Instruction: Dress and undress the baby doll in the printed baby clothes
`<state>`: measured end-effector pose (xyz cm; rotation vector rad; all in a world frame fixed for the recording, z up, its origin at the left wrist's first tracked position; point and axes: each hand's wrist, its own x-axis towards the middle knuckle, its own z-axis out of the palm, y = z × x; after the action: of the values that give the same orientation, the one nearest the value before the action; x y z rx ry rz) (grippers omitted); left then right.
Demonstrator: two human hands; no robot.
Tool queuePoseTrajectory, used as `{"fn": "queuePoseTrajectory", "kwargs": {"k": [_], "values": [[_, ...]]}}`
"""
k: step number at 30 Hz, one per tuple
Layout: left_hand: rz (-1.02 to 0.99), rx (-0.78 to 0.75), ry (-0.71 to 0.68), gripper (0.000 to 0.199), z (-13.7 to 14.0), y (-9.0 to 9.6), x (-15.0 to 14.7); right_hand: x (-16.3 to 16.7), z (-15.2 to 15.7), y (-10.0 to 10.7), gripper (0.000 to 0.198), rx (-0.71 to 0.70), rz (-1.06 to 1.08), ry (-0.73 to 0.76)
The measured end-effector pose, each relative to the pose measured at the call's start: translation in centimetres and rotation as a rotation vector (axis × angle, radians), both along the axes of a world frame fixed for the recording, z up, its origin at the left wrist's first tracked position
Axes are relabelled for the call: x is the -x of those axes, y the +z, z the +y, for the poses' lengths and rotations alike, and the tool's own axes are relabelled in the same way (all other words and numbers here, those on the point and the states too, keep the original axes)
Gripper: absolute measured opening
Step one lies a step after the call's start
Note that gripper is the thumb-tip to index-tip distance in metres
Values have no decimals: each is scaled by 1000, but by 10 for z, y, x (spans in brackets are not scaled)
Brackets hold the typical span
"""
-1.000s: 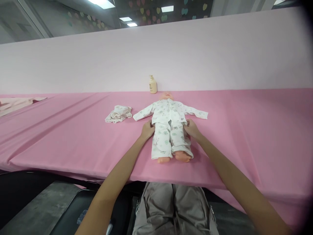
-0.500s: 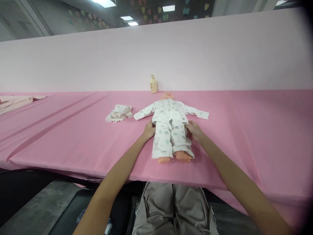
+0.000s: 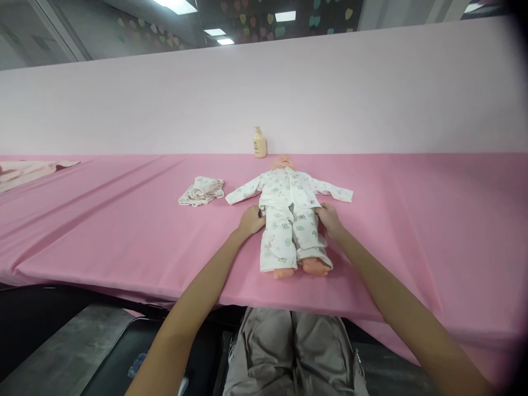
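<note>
1. Risk of slipping: were the trousers (image 3: 278, 237) pulled unevenly at the two sides, the waist could be twisted on the doll (image 3: 283, 161); unequal tension between the left hand (image 3: 252, 220) and the right hand (image 3: 330, 221) would be the cause.
2. Risk of snagging: the hem of the jacket (image 3: 275, 188) lies over the waist, close to the fingers of both hands; it could be caught and rucked up with the cloth beneath.
3. Risk of dragging: the doll is laid lengthwise on the pink-covered table (image 3: 124, 236), its feet (image 3: 315, 267) toward the near edge; by a strong pull toward the body, the whole figure could be slid rather than the fabric alone.
4. Pose of the arms: both forearms are extended forward from the lower corners and converge on the doll; the hands are set on opposite sides of the waist, nearly level with each other.
5. State of the grip: on both sides the fingers are curled in against the waist, beside the jacket hem; the fingertips are hidden, so whether fabric is pinched or merely touched cannot be told.
</note>
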<state>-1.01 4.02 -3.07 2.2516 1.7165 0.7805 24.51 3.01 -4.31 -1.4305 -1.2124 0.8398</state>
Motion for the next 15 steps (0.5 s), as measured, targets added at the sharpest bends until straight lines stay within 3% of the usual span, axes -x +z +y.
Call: {"fn": "queuePoseTrajectory", "kwargs": {"k": [5, 8, 11, 15], "values": [[234, -139, 60, 24, -3, 7, 5, 0, -5, 9, 7, -160, -335, -117], [126, -231, 66, 16, -9, 11, 6, 3, -8, 10, 11, -313, -336, -134], [-64, -290, 61, 26, -13, 14, 5, 7, -11, 11, 20, -432, -335, -102], [-39, -342, 45, 14, -13, 13, 1, 10, -15, 15, 14, -504, -427, -71]]}}
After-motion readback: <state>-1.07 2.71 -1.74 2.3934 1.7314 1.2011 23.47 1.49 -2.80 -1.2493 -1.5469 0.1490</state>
